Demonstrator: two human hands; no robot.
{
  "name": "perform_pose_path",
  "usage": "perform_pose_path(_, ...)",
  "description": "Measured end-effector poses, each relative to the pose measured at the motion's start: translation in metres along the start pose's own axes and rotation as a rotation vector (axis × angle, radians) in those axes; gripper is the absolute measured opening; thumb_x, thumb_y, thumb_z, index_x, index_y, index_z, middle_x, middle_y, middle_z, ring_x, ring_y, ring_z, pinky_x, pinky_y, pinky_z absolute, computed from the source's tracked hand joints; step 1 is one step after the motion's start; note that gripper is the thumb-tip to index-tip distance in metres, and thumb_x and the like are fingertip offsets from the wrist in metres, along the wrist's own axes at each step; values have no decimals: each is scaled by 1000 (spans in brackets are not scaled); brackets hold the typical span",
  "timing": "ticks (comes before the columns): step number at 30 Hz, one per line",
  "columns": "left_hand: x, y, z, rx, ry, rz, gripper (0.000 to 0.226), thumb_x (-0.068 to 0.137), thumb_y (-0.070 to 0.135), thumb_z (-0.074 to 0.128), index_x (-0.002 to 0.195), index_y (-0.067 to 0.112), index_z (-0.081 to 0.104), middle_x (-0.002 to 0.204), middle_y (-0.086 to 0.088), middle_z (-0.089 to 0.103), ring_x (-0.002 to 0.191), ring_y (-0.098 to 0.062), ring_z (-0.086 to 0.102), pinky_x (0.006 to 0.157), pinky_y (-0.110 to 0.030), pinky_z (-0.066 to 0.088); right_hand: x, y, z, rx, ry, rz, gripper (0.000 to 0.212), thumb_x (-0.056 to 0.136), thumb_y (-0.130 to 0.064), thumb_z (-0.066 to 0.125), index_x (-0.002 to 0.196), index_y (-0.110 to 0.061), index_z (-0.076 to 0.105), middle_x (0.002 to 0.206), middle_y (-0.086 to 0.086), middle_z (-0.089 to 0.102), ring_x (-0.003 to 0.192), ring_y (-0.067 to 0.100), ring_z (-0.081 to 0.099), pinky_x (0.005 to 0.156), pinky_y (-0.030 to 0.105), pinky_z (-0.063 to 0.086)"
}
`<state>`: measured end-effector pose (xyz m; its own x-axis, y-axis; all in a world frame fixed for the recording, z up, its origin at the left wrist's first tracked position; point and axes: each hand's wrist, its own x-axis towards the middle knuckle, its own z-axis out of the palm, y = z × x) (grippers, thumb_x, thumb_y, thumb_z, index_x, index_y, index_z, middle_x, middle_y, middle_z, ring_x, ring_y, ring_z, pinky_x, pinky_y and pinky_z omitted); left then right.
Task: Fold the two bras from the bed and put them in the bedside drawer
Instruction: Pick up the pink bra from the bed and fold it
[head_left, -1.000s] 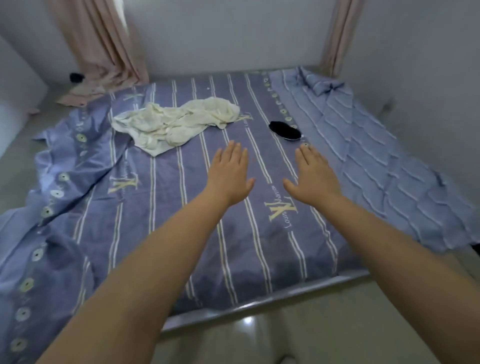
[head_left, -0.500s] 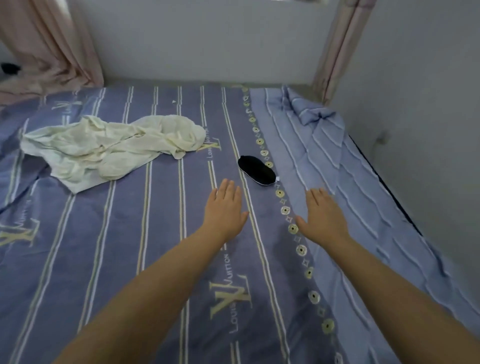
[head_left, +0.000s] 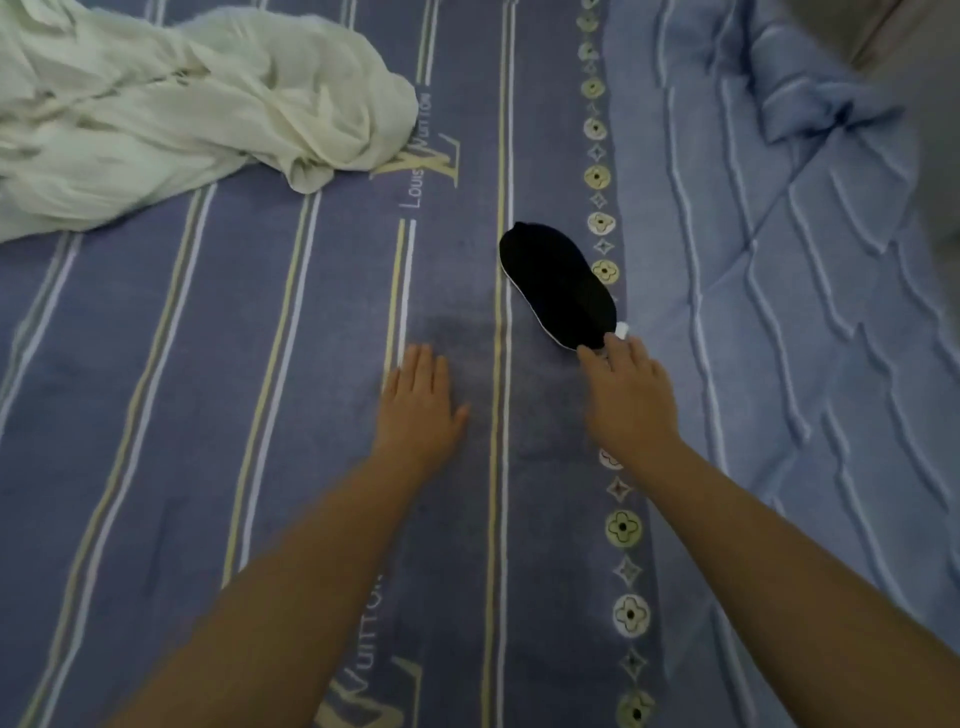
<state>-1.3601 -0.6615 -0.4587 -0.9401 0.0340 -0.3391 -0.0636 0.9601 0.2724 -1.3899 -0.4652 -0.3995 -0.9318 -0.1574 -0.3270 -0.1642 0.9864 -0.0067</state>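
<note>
— On the bed (head_left: 218, 395), right of the middle, where the purple striped cover meets the paler blue quilt (head_left: 779, 291), lies a small black folded piece (head_left: 558, 283). It has a thin white edge and a little white tag at its near end.

— Is that one of the bras?

— It looks like black padded fabric folded over on itself, but I can't make out more than that. It lies slantwise beside the column of flower emblems printed down the cover.

— And the hands?

— Both are stretched out over the cover, palms down. That right hand (head_left: 626, 397) has its fingertips at the near end of the black piece, touching or just short of it; I can't tell which. Its fingers are loosely spread and grip nothing.

— The other one?

— That left hand (head_left: 421, 402) is flat over the stripes, fingers extended and close together, thumb out to the side, well apart from the black piece. Nothing in it.

— What's that pale heap?

— A crumpled cream cloth (head_left: 171, 109) at the far left of the bed, away from both hands. From here I can't say what it is.
</note>
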Motion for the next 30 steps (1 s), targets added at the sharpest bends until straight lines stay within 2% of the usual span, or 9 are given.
perform_pose_path(4, 21, -8, 40, -24, 62, -21, 73, 93, 49, 33, 143, 0, 12, 155, -20, 10, 144, -31, 6, 118, -39, 2, 54, 21, 27, -39, -28, -68, 66, 87, -4, 48, 142, -19, 14, 153, 22, 4, 140, 39, 7, 111, 50, 21)
perform_pose_path(7, 23, -12, 46, -65, 169, -4, 75, 84, 48, 27, 135, -7, 32, 145, -28, 33, 137, -40, 28, 112, -44, 11, 83, 29, 41, 44, 30, -104, 60, 84, 0, 47, 138, -15, 28, 146, 28, 23, 127, 43, 31, 97, 48, 36)
perform_pose_path(10, 24, -12, 43, -47, 176, 3, 73, 83, 45, 29, 131, -9, 38, 140, -30, 41, 132, -43, 35, 109, -47, 17, 98, 28, 52, 237, 180, -106, 43, 81, 4, 48, 123, -2, 51, 116, 32, 53, 100, 44, 50, 77, 44, 43)
perform_pose_path(14, 24, -11, 42, -28, 176, 5, 72, 83, 44, 30, 131, -8, 39, 139, -29, 42, 131, -42, 37, 110, -49, 23, 87, 24, 58, 433, 291, -184, 27, 70, 11, 53, 95, 10, 64, 88, 33, 63, 81, 45, 59, 68, 44, 48)
perform_pose_path(20, 22, -8, 38, -46, 157, -5, 75, 81, 46, 26, 132, -8, 38, 141, -29, 40, 133, -41, 35, 111, -46, 14, 18, 26, 57, 555, 284, -284, 16, 61, 8, 56, 75, 9, 65, 68, 26, 63, 64, 36, 60, 64, 19, 36)
perform_pose_path(23, 11, 4, 26, -129, 125, -43, 79, 81, 50, 26, 136, -5, 31, 143, -28, 37, 134, -40, 33, 114, -47, 19, -21, 29, 52, 606, 273, -276, 12, 63, 7, 59, 73, 8, 65, 66, 26, 62, 63, 31, 59, 63, 23, 36)
perform_pose_path(25, -9, 22, 19, -348, 129, 6, 70, 84, 37, 50, 138, -1, 28, 122, -32, 56, 112, -42, 54, 98, -46, 42, -44, 31, 49, 655, 244, -275, 10, 65, 5, 59, 73, 8, 65, 66, 26, 62, 67, 17, 51, 63, 19, 36)
perform_pose_path(27, -36, 42, 13, -581, 6, 90, 71, 84, 15, 64, 139, 18, 19, 99, -26, 68, 90, -36, 65, 81, -33, 50, -65, 34, 44, 690, 203, -311, 9, 67, 5, 59, 73, 7, 65, 65, 25, 61, 66, 14, 44, 60, 14, 32)
perform_pose_path(30, -73, 61, 7, -641, -124, 131, 49, 81, 0, 67, 126, 11, 51, 95, -25, 68, 88, -37, 66, 85, -37, 53, -97, 38, 35, 699, 98, -394, 10, 70, 3, 58, 74, 8, 66, 62, 25, 60, 59, 17, 49, 57, 23, 37)
